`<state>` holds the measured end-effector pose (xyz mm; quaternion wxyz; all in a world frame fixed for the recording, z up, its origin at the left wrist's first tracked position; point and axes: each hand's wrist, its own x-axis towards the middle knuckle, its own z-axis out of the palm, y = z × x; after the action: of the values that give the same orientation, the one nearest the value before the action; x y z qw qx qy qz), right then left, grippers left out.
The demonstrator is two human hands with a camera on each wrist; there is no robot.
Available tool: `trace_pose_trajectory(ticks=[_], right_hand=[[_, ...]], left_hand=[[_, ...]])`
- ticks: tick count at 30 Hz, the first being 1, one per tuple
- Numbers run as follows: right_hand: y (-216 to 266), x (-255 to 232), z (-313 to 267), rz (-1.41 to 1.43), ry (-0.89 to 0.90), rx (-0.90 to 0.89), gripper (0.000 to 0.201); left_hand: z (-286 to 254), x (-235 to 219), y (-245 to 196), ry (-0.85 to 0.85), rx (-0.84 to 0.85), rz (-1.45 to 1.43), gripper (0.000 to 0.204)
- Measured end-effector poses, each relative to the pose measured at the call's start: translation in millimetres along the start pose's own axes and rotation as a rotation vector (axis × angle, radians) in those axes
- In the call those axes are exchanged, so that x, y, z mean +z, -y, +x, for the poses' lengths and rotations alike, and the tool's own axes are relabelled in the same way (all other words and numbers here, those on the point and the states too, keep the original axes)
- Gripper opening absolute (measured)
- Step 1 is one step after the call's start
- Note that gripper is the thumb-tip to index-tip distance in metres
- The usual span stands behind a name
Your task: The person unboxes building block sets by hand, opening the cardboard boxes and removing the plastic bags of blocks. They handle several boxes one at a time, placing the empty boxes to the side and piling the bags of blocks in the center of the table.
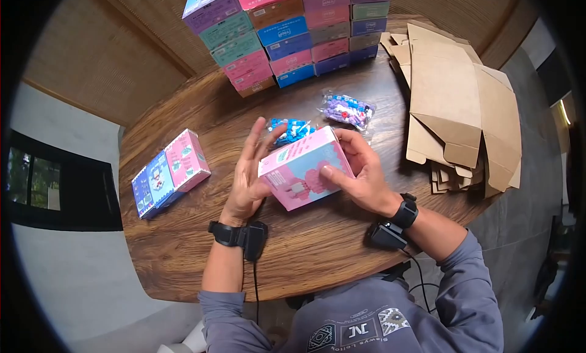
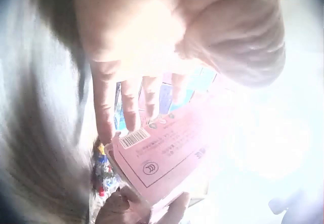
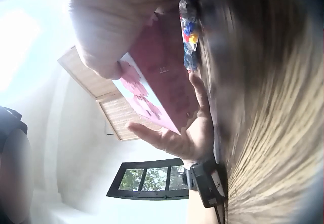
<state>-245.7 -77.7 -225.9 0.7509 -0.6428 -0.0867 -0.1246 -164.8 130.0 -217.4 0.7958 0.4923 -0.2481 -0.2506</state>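
Held up between both hands: pink box (image 1: 305,168), just over the wooden table (image 1: 201,243). Right hand (image 1: 361,173) curled round its right end, thumb on top. Left hand (image 1: 249,173) spread flat against its left end. Just past the fingers, blue bag (image 1: 292,131) and purple bag (image 1: 348,110).

Grey printed sweatshirt (image 1: 366,325), black wrist cameras (image 1: 253,238), cables.

Three pink boxes (image 1: 303,168), two brick bags (image 1: 348,110), one flattened carton pile (image 1: 455,102).
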Motion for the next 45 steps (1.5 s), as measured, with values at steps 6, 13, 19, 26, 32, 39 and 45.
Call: trace_pose_trajectory(ticks=[6, 13, 19, 26, 32, 39, 45], right_hand=[[6, -5, -2, 0.168, 0.080, 0.229, 0.049], [0, -5, -2, 0.152, 0.139, 0.227, 0.047], [-1, -9, -3, -0.002, 0.099, 0.171, 0.045], [4, 1, -3, 0.075, 0.001, 0.200, 0.051], [4, 2, -4, -0.019, -0.066, 0.012, 0.057], [13, -6, 2, -0.514, 0.009, -0.326, 0.037], [18, 2, 3, -0.690, 0.041, -0.414, 0.030]], left_hand=[[-1, -1, 5, -0.103, -0.107, -0.034, 0.085], [-4, -12, 10, -0.198, -0.014, 0.048, 0.043], [-5, -17, 12, -0.242, -0.025, 0.082, 0.030], [-7, -16, 6, -0.313, -0.059, 0.030, 0.040], [-8, -20, 4, -0.319, -0.078, -0.065, 0.044], [-6, -15, 6, -0.316, -0.066, 0.052, 0.044], [-7, -16, 7, -0.315, -0.007, 0.057, 0.042]])
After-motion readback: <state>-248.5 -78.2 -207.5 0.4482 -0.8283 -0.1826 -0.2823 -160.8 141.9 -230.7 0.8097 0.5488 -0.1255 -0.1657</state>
